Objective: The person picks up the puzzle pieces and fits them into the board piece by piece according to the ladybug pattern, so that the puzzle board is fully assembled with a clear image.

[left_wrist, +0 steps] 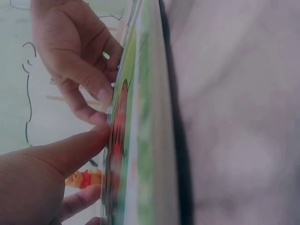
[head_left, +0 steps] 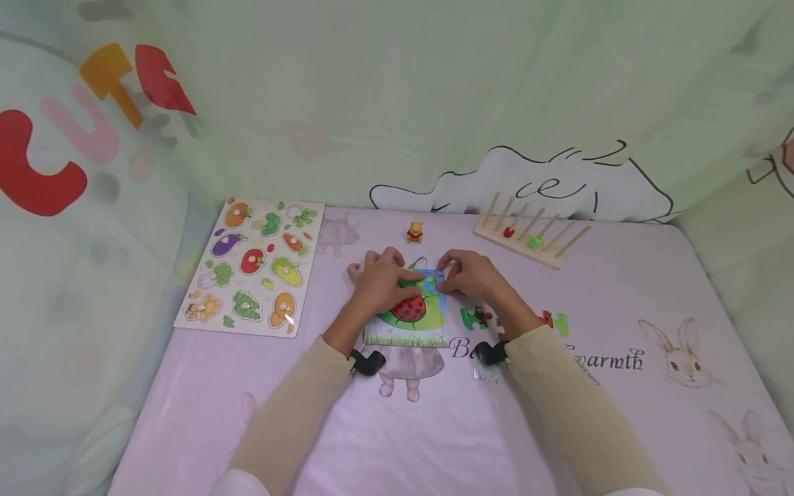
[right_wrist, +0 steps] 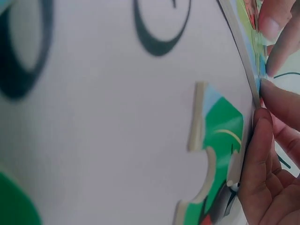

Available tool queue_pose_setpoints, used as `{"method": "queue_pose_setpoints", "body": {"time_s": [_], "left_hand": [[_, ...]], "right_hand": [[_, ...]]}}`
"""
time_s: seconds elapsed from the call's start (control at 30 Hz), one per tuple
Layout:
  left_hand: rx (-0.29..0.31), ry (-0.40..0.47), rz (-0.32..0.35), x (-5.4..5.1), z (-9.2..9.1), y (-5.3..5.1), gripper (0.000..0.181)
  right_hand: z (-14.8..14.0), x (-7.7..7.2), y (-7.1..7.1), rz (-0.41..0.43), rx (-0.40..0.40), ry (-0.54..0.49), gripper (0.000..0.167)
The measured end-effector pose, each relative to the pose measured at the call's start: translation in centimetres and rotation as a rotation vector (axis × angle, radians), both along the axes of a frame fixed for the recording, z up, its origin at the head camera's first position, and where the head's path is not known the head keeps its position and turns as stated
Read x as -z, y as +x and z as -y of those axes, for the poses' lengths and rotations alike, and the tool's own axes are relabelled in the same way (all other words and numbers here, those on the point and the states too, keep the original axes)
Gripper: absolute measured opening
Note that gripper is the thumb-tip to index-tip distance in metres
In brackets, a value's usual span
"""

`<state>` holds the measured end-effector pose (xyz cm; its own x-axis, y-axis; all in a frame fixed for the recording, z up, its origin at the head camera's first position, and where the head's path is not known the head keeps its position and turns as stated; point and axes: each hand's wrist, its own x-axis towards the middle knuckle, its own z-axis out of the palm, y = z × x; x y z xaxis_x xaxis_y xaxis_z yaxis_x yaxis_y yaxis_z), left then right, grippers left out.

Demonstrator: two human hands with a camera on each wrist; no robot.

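A square ladybug jigsaw puzzle (head_left: 434,318) lies on the bed-like surface in front of me, its red spotted ladybug showing. My left hand (head_left: 380,282) rests over its upper left part, fingers spread and thumb touching the picture. At the top right corner, my right hand (head_left: 476,277) has its thumb and bent fingers on the puzzle's edge. From the left wrist view, the puzzle (left_wrist: 133,154) is seen nearly edge-on, with the right hand (left_wrist: 77,51) at its far end. What lies under the fingertips is largely hidden.
Loose jigsaw pieces (head_left: 474,317) lie right of the puzzle, partly behind the right forearm; another piece (head_left: 486,373) is nearer. A vegetable peg board (head_left: 245,265) stands left, a small bear figure (head_left: 414,232) behind, and a wooden peg rack (head_left: 521,241) at the back right.
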<state>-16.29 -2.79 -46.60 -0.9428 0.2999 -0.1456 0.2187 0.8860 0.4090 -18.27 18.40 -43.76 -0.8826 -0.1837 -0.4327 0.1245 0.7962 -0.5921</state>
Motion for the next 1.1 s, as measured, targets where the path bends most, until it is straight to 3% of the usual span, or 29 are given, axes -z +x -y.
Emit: {"method": "queue_pose_setpoints", "body": {"time_s": [0.77, 1.1], "left_hand": [[-0.013, -0.017, 0.021, -0.13, -0.50, 0.09, 0.033], [-0.022, -0.009, 0.023, -0.33, -0.65, 0.22, 0.032]], "right_hand": [[0.07, 0.05, -0.28, 0.030, -0.046, 0.031, 0.043], [0.21, 0.24, -0.47, 0.001, -0.051, 0.077, 0.043]]}}
